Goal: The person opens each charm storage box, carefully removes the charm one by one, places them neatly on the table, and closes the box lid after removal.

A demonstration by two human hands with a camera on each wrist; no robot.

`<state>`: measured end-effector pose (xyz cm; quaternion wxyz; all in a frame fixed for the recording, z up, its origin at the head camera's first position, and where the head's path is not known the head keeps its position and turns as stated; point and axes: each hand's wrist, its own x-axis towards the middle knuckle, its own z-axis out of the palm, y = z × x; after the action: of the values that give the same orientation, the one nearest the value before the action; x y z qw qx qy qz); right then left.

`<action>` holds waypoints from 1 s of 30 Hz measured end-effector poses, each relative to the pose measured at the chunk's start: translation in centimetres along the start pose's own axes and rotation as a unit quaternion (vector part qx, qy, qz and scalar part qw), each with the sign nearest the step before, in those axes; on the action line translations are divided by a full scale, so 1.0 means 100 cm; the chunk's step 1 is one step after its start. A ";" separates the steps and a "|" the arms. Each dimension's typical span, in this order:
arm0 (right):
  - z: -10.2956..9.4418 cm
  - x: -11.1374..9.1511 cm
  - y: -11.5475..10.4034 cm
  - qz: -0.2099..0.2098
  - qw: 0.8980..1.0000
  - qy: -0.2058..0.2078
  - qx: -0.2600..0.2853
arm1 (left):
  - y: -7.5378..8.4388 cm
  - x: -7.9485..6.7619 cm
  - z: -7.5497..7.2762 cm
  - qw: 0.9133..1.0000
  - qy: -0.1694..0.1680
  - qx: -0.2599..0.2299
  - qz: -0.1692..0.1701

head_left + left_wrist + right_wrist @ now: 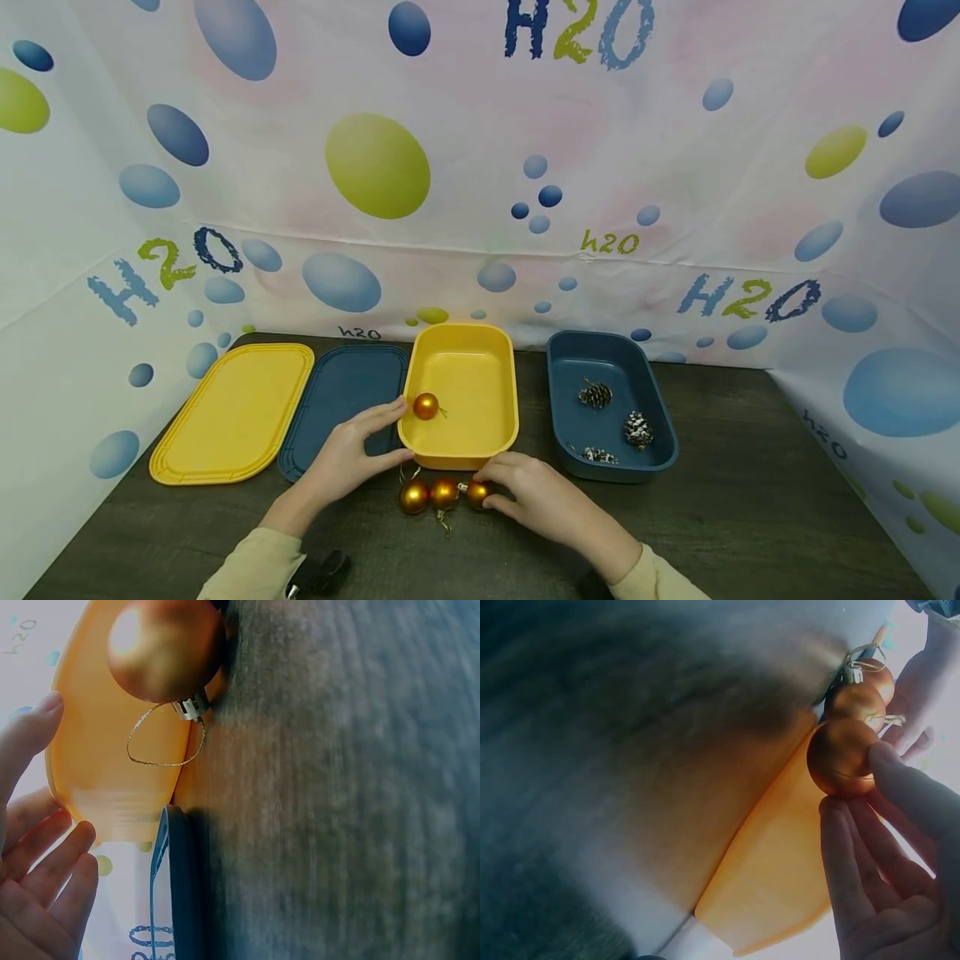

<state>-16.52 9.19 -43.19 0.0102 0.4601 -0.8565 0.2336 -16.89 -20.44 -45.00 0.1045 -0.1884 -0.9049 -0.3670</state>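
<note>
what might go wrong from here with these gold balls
The gold ball pinched in the right hand is round, so it might slip free and roll over the table. Lifting it may nudge the middle ball close beside it. The left hand, at the yellow tub, could shove the tub if it pushes.

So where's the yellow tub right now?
In the head view, the yellow tub stands between the blue lid on the left and the blue tub on the right, with three balls at its near side.
</note>
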 end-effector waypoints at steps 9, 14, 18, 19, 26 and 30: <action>0.003 0.000 0.003 0.000 1.000 -0.007 -0.015 | -0.001 0.001 0.001 1.000 0.001 -0.003 0.005; 0.004 0.000 0.003 0.002 1.000 -0.007 -0.024 | -0.002 0.001 0.001 1.000 0.002 0.001 0.003; 0.004 0.000 0.001 -0.004 0.999 -0.002 -0.033 | -0.002 0.000 0.001 1.000 0.002 -0.003 0.003; 0.004 0.000 0.001 -0.005 0.999 -0.002 -0.035 | -0.002 0.000 0.001 1.000 0.001 -0.003 0.004; 0.004 -0.001 0.000 -0.015 0.999 0.009 -0.047 | -0.003 0.000 0.001 1.000 0.001 -0.005 0.004; 0.003 -0.001 0.001 -0.018 0.998 0.023 -0.048 | -0.002 0.000 0.001 1.000 0.001 -0.005 0.003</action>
<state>-16.44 9.16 -43.52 0.0564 0.4685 -0.8580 0.2028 -17.00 -20.51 -45.22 0.1060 -0.1914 -0.9023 -0.3714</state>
